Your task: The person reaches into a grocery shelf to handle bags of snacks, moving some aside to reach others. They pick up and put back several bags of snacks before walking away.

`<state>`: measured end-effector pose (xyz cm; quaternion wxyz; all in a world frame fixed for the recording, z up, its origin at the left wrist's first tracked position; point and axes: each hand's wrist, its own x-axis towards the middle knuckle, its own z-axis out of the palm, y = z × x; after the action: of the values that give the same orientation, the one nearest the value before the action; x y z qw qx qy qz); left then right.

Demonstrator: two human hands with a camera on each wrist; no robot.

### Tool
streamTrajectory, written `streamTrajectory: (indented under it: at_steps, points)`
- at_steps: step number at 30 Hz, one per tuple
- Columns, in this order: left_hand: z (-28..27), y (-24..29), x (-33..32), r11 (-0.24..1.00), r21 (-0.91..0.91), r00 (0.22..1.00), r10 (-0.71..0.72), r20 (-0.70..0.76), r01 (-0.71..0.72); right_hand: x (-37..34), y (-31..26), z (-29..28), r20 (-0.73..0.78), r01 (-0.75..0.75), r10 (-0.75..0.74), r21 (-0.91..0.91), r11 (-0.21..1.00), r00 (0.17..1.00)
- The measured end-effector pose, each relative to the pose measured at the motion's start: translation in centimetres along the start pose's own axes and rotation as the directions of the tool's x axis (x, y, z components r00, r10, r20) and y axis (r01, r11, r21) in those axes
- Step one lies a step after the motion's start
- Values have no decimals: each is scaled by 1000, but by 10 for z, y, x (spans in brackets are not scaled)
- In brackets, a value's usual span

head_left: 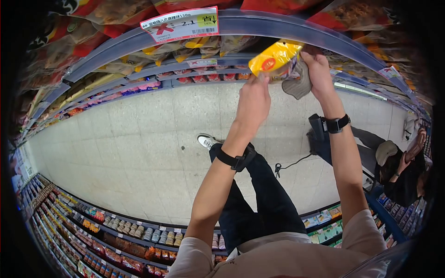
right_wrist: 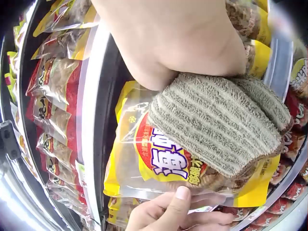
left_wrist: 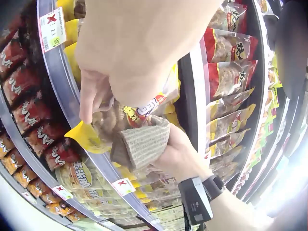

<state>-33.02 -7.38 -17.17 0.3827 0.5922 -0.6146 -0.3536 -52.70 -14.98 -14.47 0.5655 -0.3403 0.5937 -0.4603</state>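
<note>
A clear snack bag with yellow ends point(head_left: 273, 56) is held up at the front of a shelf, its printed face showing in the right wrist view. My left hand point(head_left: 254, 103) pinches the bag's near edge, with the thumb point(right_wrist: 175, 204) against that side. A folded grey-green striped cloth point(right_wrist: 216, 120) lies over part of the bag's face. My right hand point(head_left: 320, 74) grips this cloth at the bag's other end; its fingers are mostly hidden behind the cloth in the right wrist view.
Packed snack bags point(left_wrist: 231, 79) fill the shelf rows around the hands. A price tag point(head_left: 181, 24) hangs on the shelf rail point(head_left: 278, 24) above. Another person in a cap point(head_left: 385, 153) is at the right of the aisle. More stocked shelves point(head_left: 116, 231) stand behind me.
</note>
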Motion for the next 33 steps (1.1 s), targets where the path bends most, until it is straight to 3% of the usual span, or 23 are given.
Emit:
streamTrajectory:
  at_steps: [3,4,6,7,9,10,12,18,20,23,25,28,33]
  points:
    - [-8,5,17,999,21,996,49,-78,-47,14,-8,20,-82,220,-240,-197,955,967]
    - [-9,5,24,997,29,990,73,-122,-70,14,-11,24,-81,220,-239,-198,955,968]
    - [-10,0,42,991,67,978,129,-164,-119,15,-21,31,0,362,-421,-513,779,907]
    - [-11,-2,48,980,107,961,186,-204,-167,17,-19,32,2,362,-420,-512,779,907]
    - [-14,0,56,987,125,970,126,-210,-101,21,-13,34,4,366,-503,-690,624,864]
    - [-16,2,60,989,143,974,66,-216,-35,20,-10,35,7,368,-503,-691,623,864]
    - [-14,-3,64,989,145,974,37,-224,-4,11,-5,38,46,249,-344,-779,575,938]
    - [-3,-8,68,999,47,966,39,-257,-28,-2,-6,57,146,353,-359,-696,625,922]
    - [-2,-13,70,997,72,974,22,-226,-6,-1,-12,61,99,215,-218,-764,609,971]
    - [-1,-24,68,989,145,979,8,-201,22,7,2,61,122,273,-283,-759,591,951]
    - [3,-30,56,994,94,956,73,-283,-49,13,13,62,113,269,-283,-747,608,953]
    - [7,-40,16,998,61,959,15,-284,2,18,24,67,87,265,-294,-716,646,952]
    - [24,-47,-83,983,-8,983,-183,10,183,12,25,80,30,202,-250,-686,699,968]
